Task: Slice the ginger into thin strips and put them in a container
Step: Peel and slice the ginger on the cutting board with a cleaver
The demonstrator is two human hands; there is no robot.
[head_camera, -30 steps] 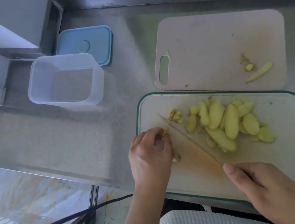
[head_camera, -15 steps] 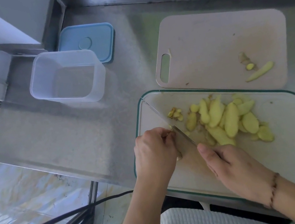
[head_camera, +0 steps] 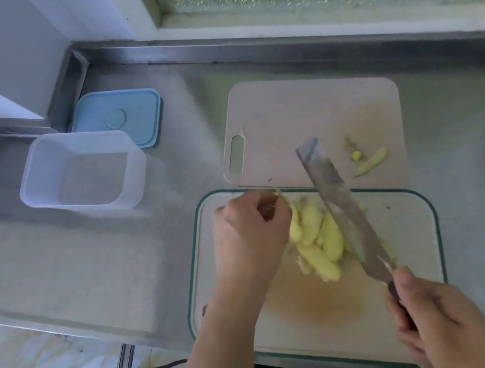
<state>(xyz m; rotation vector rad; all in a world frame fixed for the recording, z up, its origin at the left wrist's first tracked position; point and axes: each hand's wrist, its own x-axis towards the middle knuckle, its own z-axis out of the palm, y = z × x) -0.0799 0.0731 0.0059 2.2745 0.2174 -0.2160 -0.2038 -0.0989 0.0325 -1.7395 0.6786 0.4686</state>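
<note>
Steel tabletop carries everything: right hand wraps its grip round the knife handle, left hand curls against the ginger at centre frame, pinching a sliver. Best gather slices flat, stack, keep fingertips tucked. Container waits upper left.

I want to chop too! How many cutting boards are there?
2. The green-rimmed board lies nearest the person, under the ginger; the beige board lies just behind it, towards the window.

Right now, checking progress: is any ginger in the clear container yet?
No, the clear container holds nothing; the ginger lies on the green-rimmed board.
</note>
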